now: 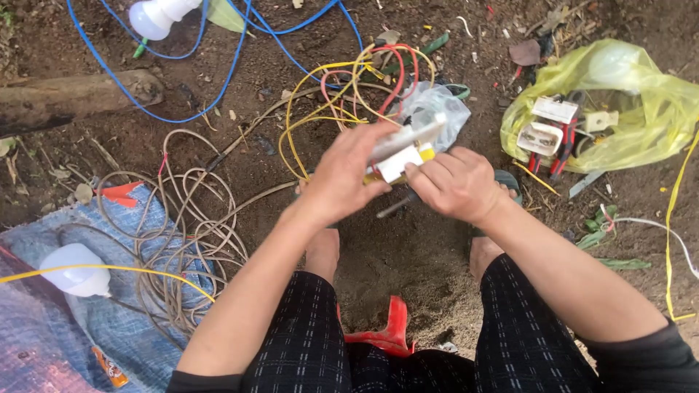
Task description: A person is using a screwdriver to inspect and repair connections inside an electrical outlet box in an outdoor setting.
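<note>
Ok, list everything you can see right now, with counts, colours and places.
white switch block: one, white and yellow, held in both hands
bulbs: two, white, lower left and top left
blue cable: one, top
yellow and red wires: bundle, centre top
tan cable coil: one, left
yellow bag: one, right, holding white fittings
log: one, brown, upper left
left hand: grip on block
right hand: grip on block
</note>
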